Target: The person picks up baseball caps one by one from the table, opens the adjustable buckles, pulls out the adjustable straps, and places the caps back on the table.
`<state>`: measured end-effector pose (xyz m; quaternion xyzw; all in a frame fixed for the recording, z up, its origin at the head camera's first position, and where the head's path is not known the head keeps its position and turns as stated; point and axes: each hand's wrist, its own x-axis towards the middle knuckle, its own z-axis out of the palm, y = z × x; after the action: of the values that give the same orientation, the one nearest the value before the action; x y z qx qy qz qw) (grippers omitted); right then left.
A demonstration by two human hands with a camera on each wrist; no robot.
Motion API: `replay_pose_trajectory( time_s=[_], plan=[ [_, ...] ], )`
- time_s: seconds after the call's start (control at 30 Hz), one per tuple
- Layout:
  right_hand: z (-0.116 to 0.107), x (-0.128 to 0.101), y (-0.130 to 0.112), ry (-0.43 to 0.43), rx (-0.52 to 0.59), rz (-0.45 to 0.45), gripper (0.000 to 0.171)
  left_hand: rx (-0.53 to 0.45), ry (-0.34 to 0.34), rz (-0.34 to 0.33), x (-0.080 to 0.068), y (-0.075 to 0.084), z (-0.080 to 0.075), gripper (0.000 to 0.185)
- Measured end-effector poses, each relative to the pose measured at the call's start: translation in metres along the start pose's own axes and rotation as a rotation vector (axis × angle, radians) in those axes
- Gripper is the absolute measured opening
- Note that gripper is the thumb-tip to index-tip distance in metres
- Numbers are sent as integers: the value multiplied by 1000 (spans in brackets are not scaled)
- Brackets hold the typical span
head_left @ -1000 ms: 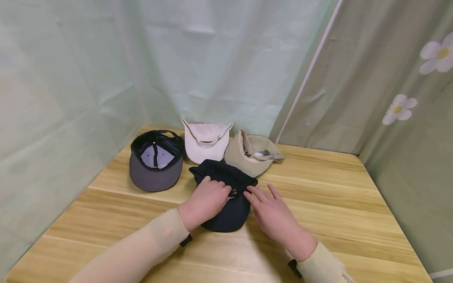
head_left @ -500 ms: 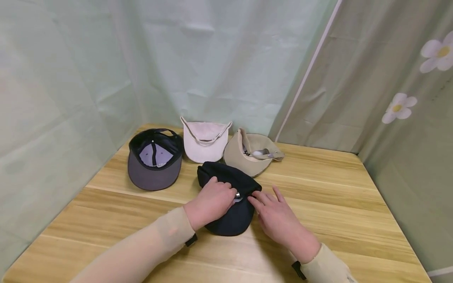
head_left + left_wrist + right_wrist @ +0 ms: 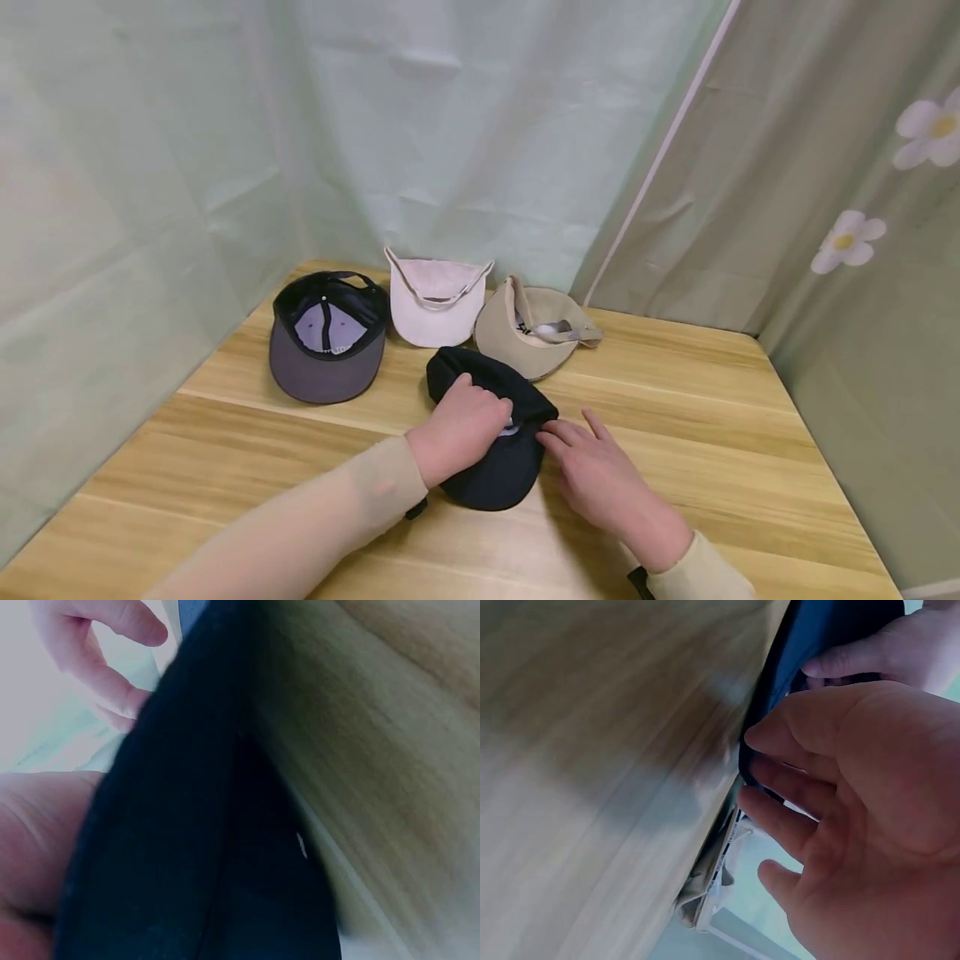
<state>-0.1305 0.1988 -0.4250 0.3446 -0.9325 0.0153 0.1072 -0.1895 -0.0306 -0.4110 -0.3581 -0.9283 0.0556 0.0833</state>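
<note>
On table, black cap (image 3: 491, 442) slid right — left fingers (image 3: 491, 408) gripping, right fingers (image 3: 570, 433) flat.

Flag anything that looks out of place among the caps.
Three caps sit in a back row; the black cap lies alone in front, crumpled under the left hand, right hand touching its edge. Nothing spilled or damaged.

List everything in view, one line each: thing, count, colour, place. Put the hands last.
black cap: 1, black, near middle of the table, under both hands.
grey cap: 1, dark grey with black crown, upside down, far left.
white cap: 1, off-white, upside down, far middle, against the curtain.
beige cap: 1, tan, upside down, right of the white one.
table: 1, light wood.
green curtain: pale green, behind and left.
flowered curtain: olive with white flowers, right.
left hand: grips the black cap.
right hand: fingers straight, touching the black cap's edge.
</note>
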Motion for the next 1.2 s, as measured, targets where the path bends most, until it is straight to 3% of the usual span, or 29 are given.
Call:
replay_pose_trajectory(
  time_s=[0.13,0.33,0.73,1.2],
  plan=[
    [1,-3,3,7,-10,-14,49,-5,32,0,1,1,0,8],
    [-4,-7,8,42,-20,2,49,-32,161,11,0,1,-4,6],
    [-16,-17,16,67,-25,47,44,-139,321,18,4,-3,-26,3],
    [-28,-19,21,104,-44,59,39,-271,327,15,7,-10,-40,11]
  ],
)
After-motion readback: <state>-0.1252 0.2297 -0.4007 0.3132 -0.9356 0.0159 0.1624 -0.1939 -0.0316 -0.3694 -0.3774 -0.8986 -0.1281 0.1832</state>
